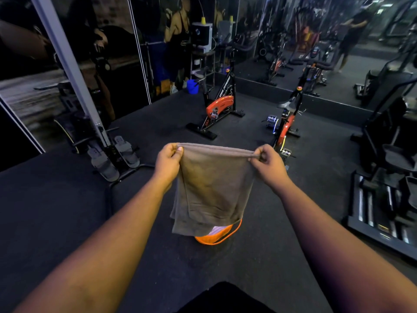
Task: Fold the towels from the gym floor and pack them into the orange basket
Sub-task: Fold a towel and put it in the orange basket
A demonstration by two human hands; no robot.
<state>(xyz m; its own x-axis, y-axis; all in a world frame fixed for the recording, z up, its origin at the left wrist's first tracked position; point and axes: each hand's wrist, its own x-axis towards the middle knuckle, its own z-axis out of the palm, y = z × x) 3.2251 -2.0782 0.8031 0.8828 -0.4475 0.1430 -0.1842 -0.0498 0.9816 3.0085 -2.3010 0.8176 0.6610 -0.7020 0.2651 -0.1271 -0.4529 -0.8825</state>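
1. While both bare forearms reach out from the bottom of the view, the soft grey-brown cloth towel (212,190) hangs between the hands, held up in the air above the dark rubber gym floor (67,222).
2. Left hand (168,162) pinches the top left corner, thumb over the hem; right hand (267,164) pinches the top right corner, fingers curled on the edge. Both grip the towel, and the top edge runs taut and level from side to side.
3. Long axis looks vertical now: the towel drops straight down from the hands, apparently already doubled, with layered edges showing at the bottom left.
4. Here is the relation that matters: the round orange plastic basket (217,237) sits on the floor below and just beyond the towel's lower hem, partly hidden by it. Something pale lies inside; what it is I cannot tell.
5. Neither hand is clearly nearer the basket; it lies roughly centred between them, so my guess is one more fold, then a straight lowering.
6. Farther off, the red and black exercise bike (220,105) carries white lettering on its frame reading "VIVA FITNESS".
7. No other writing is legible.
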